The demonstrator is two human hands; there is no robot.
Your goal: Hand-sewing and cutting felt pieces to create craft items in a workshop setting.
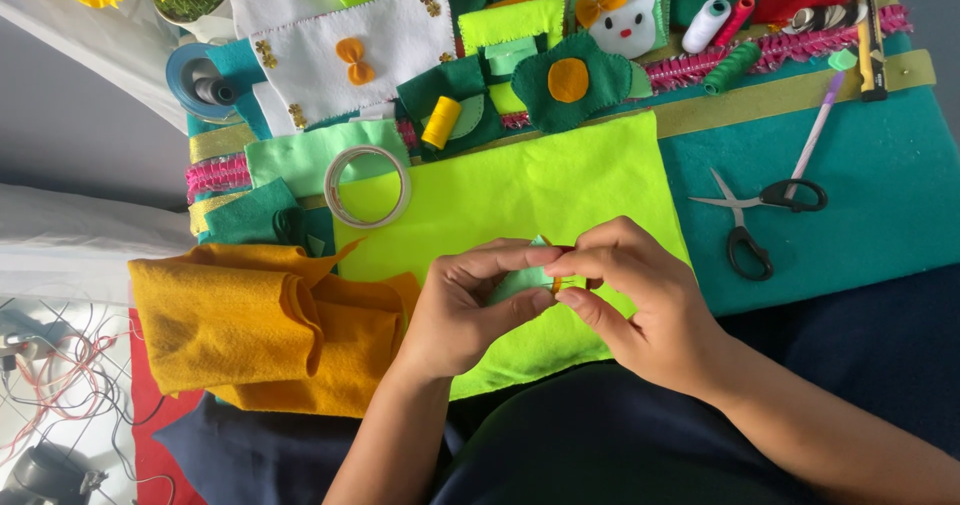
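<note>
Fingers of both hands meet over the middle of the bright green felt sheet point(520, 190). The left hand point(470, 310) pinches a small pale green felt piece point(520, 282) between thumb and forefinger. The right hand point(640, 300) closes on its right edge from the other side, thumb and forefinger pressed together there. The piece lies between the two hands, touching both, and mostly hidden. Scissors point(755, 215) lie well apart to the right, nearer the right hand; a tape ring point(367, 186) sits up left.
</note>
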